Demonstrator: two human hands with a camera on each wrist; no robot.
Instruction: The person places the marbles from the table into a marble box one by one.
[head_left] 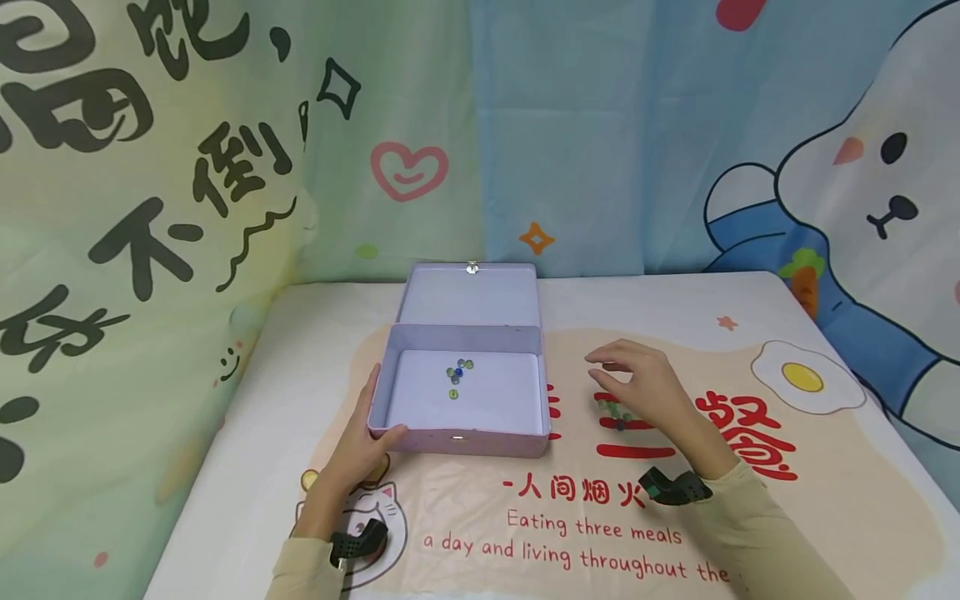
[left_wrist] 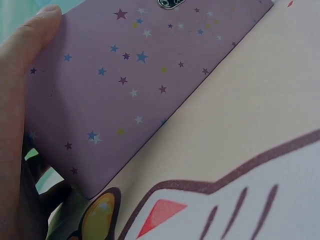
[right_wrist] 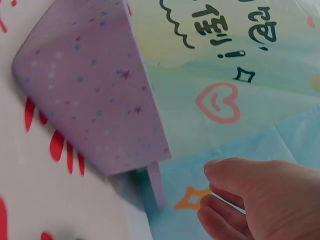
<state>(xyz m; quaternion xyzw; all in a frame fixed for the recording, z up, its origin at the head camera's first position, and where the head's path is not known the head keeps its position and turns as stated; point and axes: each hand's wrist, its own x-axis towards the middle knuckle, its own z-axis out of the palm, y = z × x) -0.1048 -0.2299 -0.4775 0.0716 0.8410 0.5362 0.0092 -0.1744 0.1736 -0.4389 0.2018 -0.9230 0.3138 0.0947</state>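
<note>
An open lilac tin box (head_left: 468, 442), its outside dotted with small stars in the left wrist view, stands on the table with its hinged lid (head_left: 468, 293) tipped back. Several glass marbles (head_left: 453, 394), greenish and blue, lie on its floor. My left hand (head_left: 356, 446) holds the front left corner, thumb on the front wall (left_wrist: 125, 90) and fingers along the left side. To the right of the box my right hand (head_left: 637, 379) hovers with thumb and fingertips apart and nothing between them. Under it, a small cluster of marbles (head_left: 617, 414) lies on the printed cloth.
The table (head_left: 322, 312) wears a cloth with red lettering, a fried egg (head_left: 806, 379) and a cat (head_left: 382, 508). A printed curtain (head_left: 562, 150) hangs behind it. Each wrist carries a small black camera (head_left: 675, 486).
</note>
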